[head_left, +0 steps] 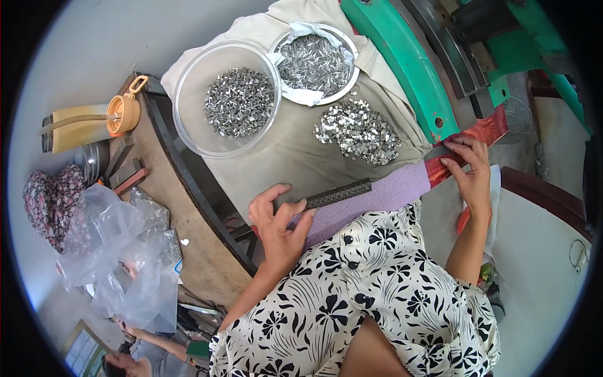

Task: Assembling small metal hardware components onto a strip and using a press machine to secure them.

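A black slotted bar (339, 193) lies on the purple checked cloth (402, 185) in front of me. My left hand (281, 229) has its fingertips and thumb around the bar's left end, with the index finger raised. To the right, my right hand (471, 171) is closed at a red-painted board (483, 131), beside the lower end of a green machine frame (414, 75). Its thumb and fingers meet near a dark flat edge; what they hold is not clear. A loose pile of small shiny metal pieces (358, 132) lies on the beige cloth beyond the bar.
A clear plastic bowl (188, 135) and a cloth-lined metal bowl (355, 75) hold small metal parts. On the side table at left are plastic bags (138, 251), a yellow bottle with orange lid (122, 115) and metal blocks (122, 164). Another person (144, 358) sits at lower left.
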Demonstrator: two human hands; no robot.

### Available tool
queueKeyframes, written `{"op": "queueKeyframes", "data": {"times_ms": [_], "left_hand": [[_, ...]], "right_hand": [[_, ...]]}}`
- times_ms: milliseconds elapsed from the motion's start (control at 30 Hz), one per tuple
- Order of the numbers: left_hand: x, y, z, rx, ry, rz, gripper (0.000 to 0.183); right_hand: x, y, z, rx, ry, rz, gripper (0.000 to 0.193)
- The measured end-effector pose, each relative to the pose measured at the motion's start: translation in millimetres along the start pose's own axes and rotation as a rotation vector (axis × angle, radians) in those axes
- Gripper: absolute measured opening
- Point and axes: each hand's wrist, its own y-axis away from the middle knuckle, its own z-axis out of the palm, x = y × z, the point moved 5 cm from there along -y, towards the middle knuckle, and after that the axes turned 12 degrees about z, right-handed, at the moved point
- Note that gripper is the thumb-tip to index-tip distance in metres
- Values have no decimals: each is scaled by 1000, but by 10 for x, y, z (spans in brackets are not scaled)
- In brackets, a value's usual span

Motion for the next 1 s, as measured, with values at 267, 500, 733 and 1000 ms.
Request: {"op": "queueKeyframes", "data": {"times_ms": [267,500,733,1000], "left_hand": [[-18,33,17,7,-29,30,25],[3,7,11,3,-16,-3,24],[5,7,14,-11,-23,-21,24],[2,11,13,-19,-33,-24,24]], "right_hand": [[147,34,35,19,-129,86,32],[194,30,19,-48,-170,160,32],[105,78,31,27,-130,99,30],[-621,250,40,94,-175,-212,18]]}}
